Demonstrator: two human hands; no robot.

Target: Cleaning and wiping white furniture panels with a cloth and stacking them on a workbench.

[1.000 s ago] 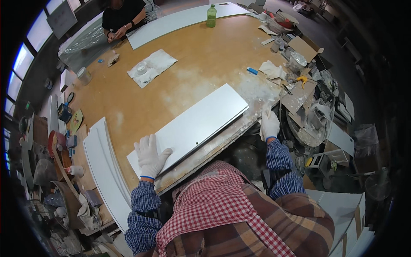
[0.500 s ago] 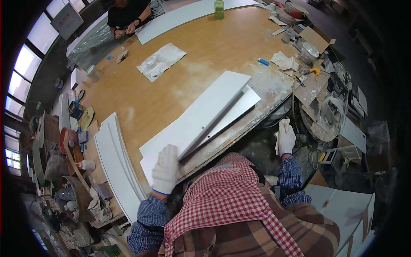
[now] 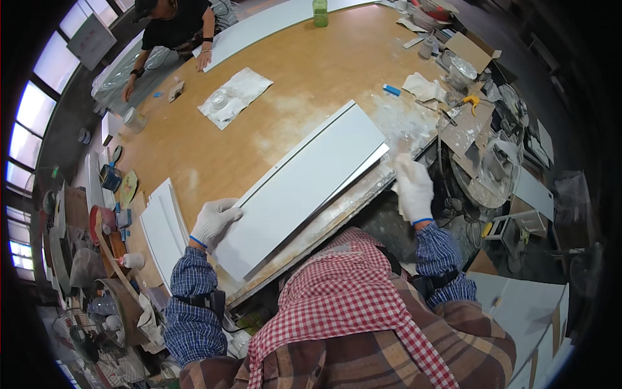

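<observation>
A long white panel [image 3: 311, 188] lies slantwise across the near edge of the table, with a narrow groove along its far side. Beneath it, a second white panel [image 3: 363, 170] shows as a strip at the right. My gloved left hand [image 3: 215, 222] grips the left end of the upper panel, thumb on its far corner. Beside the panel's right end is my gloved right hand [image 3: 414, 189], fingers curled. A pale edge of something shows under that hand; what it is I cannot make out.
White panels [image 3: 163, 223] are stacked at the left. A paper sheet with a small jar [image 3: 220, 99], a blue block [image 3: 391, 89] and a green bottle [image 3: 320, 13] are on the table [image 3: 175, 152]. Clutter lines the right side. Another person [image 3: 175, 29] leans over the far left edge.
The upper panel has been turned, its holed edge now on the far side. My left hand went left to its end; my right hand rose toward the panel. The other person's hands moved apart.
</observation>
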